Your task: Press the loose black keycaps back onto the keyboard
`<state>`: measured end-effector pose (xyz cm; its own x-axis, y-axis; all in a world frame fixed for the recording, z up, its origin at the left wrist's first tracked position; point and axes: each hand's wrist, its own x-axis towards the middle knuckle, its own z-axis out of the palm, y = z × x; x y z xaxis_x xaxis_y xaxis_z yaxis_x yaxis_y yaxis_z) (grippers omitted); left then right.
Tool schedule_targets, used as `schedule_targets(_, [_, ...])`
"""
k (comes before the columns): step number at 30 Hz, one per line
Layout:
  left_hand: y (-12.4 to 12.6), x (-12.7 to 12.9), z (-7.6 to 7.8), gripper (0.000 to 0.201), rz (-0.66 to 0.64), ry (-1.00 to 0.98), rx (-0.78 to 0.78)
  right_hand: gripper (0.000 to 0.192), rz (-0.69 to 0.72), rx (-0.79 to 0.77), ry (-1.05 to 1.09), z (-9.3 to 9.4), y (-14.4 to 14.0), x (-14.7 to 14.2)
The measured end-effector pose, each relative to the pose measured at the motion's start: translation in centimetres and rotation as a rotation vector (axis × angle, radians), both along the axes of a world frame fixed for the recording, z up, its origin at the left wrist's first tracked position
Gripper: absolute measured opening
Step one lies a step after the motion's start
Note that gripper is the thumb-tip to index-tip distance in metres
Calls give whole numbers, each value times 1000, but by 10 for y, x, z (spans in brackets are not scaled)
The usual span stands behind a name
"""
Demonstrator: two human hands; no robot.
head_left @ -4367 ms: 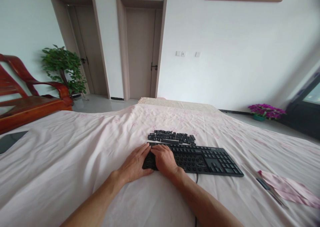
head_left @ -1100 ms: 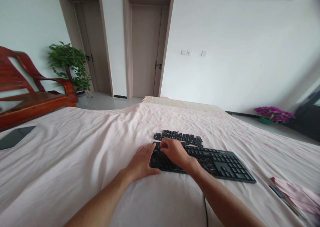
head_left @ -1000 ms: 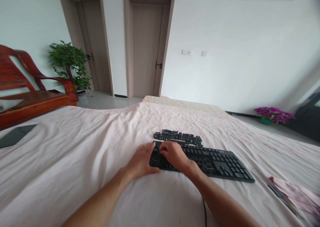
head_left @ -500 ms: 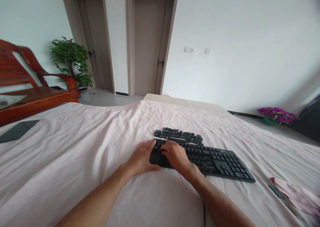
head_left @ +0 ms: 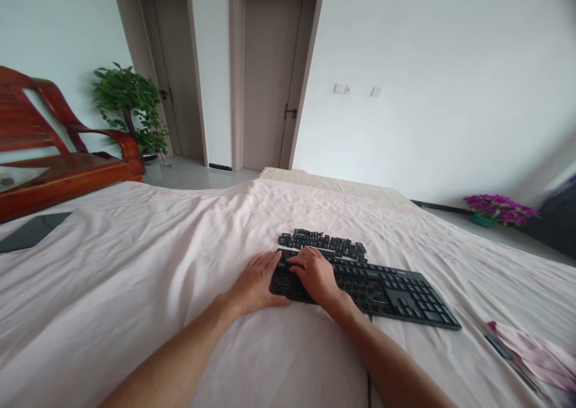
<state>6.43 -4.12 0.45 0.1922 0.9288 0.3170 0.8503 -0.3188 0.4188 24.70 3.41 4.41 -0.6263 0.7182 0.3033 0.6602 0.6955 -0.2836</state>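
A black keyboard lies on the pink bedsheet, its main block showing bare key sockets and its right part still bearing keys. My left hand braces the keyboard's left end, with the index finger at the far corner and the thumb along the near edge. Over the left part of the keyboard, my right hand is closed, thumb and fingers bent together; whatever is between the fingertips is hidden. Just beyond the keyboard's far edge, several loose black keycaps lie in rows, partly behind my right hand.
A black cable runs from the keyboard toward me. At right lie a pink cloth and a small dark flat item. A dark tablet-like slab rests at far left. Beyond are a wooden bench and purple flowers.
My right hand has shifted slightly up toward the keyboard's far edge, still closed. My left hand stays at the left end. The whole view has shifted a little.
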Motion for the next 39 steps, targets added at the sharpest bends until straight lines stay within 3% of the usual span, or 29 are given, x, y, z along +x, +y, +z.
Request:
schedule_targets(27, [0, 0, -5, 102, 10, 29, 13, 24, 125, 222, -325, 13, -24, 6])
schedule_targets(34, [-1, 4, 0, 99, 19, 18, -5, 29, 84, 174, -276, 11, -24, 8])
schedule_targets(39, [-2, 4, 2, 100, 11, 12, -7, 37, 32, 119, -104, 17, -4, 11])
